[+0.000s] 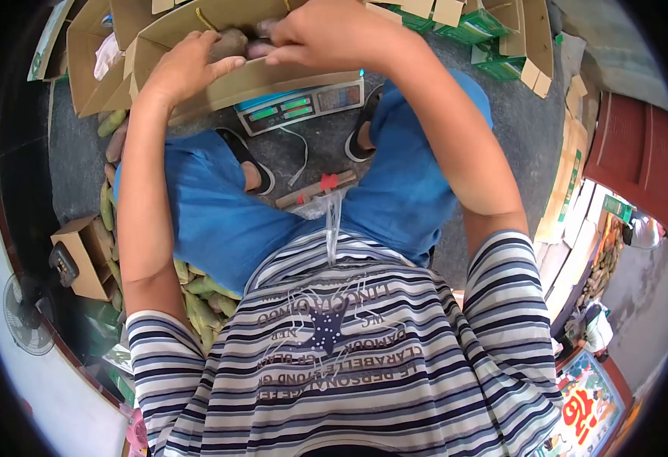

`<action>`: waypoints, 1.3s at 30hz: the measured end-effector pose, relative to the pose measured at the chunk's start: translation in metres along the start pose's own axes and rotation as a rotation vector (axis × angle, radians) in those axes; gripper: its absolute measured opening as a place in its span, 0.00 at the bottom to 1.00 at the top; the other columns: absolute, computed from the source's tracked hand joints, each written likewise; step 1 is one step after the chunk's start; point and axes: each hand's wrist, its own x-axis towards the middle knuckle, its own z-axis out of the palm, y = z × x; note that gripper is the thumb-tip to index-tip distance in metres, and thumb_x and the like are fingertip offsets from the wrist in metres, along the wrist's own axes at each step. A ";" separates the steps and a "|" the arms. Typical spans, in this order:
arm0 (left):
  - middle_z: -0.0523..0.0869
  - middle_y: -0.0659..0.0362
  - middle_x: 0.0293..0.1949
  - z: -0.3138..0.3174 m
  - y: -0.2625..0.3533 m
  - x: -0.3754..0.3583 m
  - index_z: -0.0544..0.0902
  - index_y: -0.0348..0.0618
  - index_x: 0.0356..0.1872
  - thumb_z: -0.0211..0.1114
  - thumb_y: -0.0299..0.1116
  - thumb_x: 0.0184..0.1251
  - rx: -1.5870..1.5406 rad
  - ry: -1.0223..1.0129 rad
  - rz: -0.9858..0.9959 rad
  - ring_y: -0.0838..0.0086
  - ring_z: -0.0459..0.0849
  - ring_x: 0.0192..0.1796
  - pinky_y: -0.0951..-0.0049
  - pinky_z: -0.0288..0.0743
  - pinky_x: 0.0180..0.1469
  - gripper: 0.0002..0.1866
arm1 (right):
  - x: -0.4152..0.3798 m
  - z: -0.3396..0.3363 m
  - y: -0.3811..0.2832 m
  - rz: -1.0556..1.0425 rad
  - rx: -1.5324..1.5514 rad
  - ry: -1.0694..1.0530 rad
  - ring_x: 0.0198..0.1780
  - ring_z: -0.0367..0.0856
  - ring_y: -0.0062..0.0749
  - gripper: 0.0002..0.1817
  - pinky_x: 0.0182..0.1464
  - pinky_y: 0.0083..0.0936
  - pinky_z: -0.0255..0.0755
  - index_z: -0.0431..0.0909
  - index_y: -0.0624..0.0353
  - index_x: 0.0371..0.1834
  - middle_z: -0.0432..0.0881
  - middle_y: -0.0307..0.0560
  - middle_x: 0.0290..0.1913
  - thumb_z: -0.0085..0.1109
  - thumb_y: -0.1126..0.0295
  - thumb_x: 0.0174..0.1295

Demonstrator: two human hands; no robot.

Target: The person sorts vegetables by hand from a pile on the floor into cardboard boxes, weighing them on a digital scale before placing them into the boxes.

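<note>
A long open cardboard box (220, 93) sits in front of me, with purplish-brown tubers that look like sweet potatoes inside. My left hand (185, 67) reaches over the near wall, fingers and thumb curved around a brownish sweet potato (229, 44). From the other side my right hand (322, 36) reaches in, its thumb and fingers closed at a pinker sweet potato (259, 50). Part of its fingers is hidden. Beneath the box is a digital scale (303, 105) with lit green displays.
Green-printed cartons (494, 61) stand at the upper right, and another open box (90, 68) at the left. Long green-husked produce (208, 301) lies heaped by my left leg. A small wooden piece (318, 189) with red parts lies between my feet.
</note>
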 end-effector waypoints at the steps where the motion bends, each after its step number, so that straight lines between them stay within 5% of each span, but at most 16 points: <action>1: 0.74 0.43 0.55 -0.002 0.002 0.002 0.71 0.37 0.57 0.60 0.51 0.61 -0.033 -0.046 0.003 0.51 0.73 0.57 0.62 0.66 0.59 0.31 | -0.004 0.004 -0.003 -0.019 0.024 -0.013 0.38 0.82 0.46 0.18 0.39 0.39 0.75 0.82 0.56 0.33 0.83 0.50 0.31 0.53 0.53 0.59; 3: 0.73 0.44 0.56 -0.004 0.003 0.004 0.71 0.38 0.58 0.61 0.52 0.60 -0.053 0.003 0.000 0.51 0.72 0.59 0.62 0.66 0.60 0.32 | -0.008 0.019 -0.010 -0.166 -0.005 0.111 0.38 0.81 0.47 0.16 0.43 0.38 0.74 0.81 0.56 0.31 0.83 0.50 0.37 0.53 0.55 0.61; 4: 0.73 0.44 0.57 -0.003 0.005 0.006 0.71 0.39 0.58 0.61 0.52 0.59 -0.069 0.029 0.002 0.51 0.71 0.59 0.62 0.66 0.60 0.32 | -0.012 0.031 -0.010 -0.227 -0.050 0.156 0.36 0.81 0.48 0.16 0.43 0.39 0.74 0.80 0.57 0.29 0.83 0.49 0.30 0.52 0.55 0.61; 7: 0.71 0.46 0.60 0.010 -0.007 0.009 0.70 0.44 0.60 0.61 0.55 0.57 0.265 0.254 0.025 0.55 0.68 0.63 0.56 0.63 0.61 0.34 | -0.026 0.039 -0.037 -0.139 -0.008 -0.115 0.33 0.81 0.48 0.14 0.36 0.41 0.74 0.81 0.56 0.28 0.81 0.51 0.26 0.55 0.56 0.58; 11: 0.71 0.47 0.61 0.003 0.001 0.007 0.69 0.46 0.62 0.60 0.56 0.58 0.298 0.348 0.009 0.56 0.67 0.64 0.53 0.57 0.64 0.35 | -0.036 0.043 -0.044 -0.163 -0.033 -0.111 0.31 0.81 0.47 0.14 0.34 0.40 0.74 0.81 0.56 0.26 0.81 0.51 0.23 0.56 0.57 0.57; 18: 0.78 0.42 0.52 -0.014 0.015 0.004 0.70 0.38 0.60 0.56 0.59 0.61 -0.054 -0.198 -0.149 0.53 0.74 0.59 0.61 0.64 0.60 0.36 | -0.043 0.017 -0.032 -0.092 -0.042 0.051 0.31 0.80 0.48 0.13 0.34 0.40 0.73 0.80 0.57 0.27 0.80 0.51 0.24 0.55 0.58 0.58; 24: 0.77 0.40 0.51 0.010 0.017 -0.001 0.71 0.32 0.55 0.66 0.56 0.51 -0.148 -0.130 0.186 0.51 0.75 0.55 0.61 0.68 0.58 0.38 | -0.038 0.000 0.028 0.148 -0.006 0.152 0.38 0.80 0.47 0.15 0.39 0.39 0.72 0.79 0.56 0.34 0.81 0.53 0.32 0.53 0.56 0.60; 26: 0.77 0.40 0.50 0.019 0.015 -0.002 0.71 0.33 0.55 0.66 0.55 0.51 -0.003 -0.211 0.248 0.50 0.75 0.54 0.61 0.68 0.57 0.38 | -0.037 0.005 0.052 0.325 -0.156 -0.013 0.42 0.80 0.46 0.17 0.42 0.40 0.73 0.80 0.56 0.39 0.82 0.52 0.36 0.54 0.54 0.57; 28: 0.77 0.42 0.50 0.019 0.016 -0.003 0.70 0.35 0.55 0.67 0.51 0.51 -0.043 -0.291 0.118 0.51 0.75 0.54 0.60 0.68 0.56 0.36 | -0.040 0.009 0.061 0.355 -0.214 -0.149 0.42 0.80 0.47 0.16 0.42 0.41 0.73 0.80 0.56 0.38 0.82 0.51 0.36 0.54 0.55 0.58; 30: 0.77 0.44 0.51 0.023 0.012 0.001 0.70 0.36 0.56 0.68 0.50 0.51 -0.080 -0.275 0.091 0.52 0.75 0.55 0.60 0.68 0.56 0.35 | -0.042 0.016 0.060 0.279 -0.082 0.034 0.42 0.80 0.47 0.16 0.42 0.41 0.73 0.80 0.56 0.37 0.82 0.52 0.36 0.54 0.56 0.58; 33: 0.77 0.44 0.51 0.021 0.011 0.000 0.70 0.39 0.56 0.68 0.48 0.52 -0.067 0.079 0.230 0.51 0.75 0.54 0.59 0.69 0.55 0.34 | -0.047 0.015 0.057 0.283 -0.048 0.136 0.42 0.80 0.46 0.15 0.43 0.41 0.73 0.80 0.56 0.36 0.82 0.51 0.36 0.54 0.56 0.57; 39: 0.79 0.43 0.48 0.018 0.023 0.002 0.73 0.39 0.49 0.67 0.43 0.54 0.033 -0.268 0.126 0.50 0.77 0.50 0.56 0.70 0.51 0.25 | -0.038 0.020 0.052 0.344 -0.023 0.052 0.43 0.80 0.46 0.15 0.44 0.41 0.73 0.82 0.53 0.38 0.82 0.50 0.38 0.53 0.56 0.58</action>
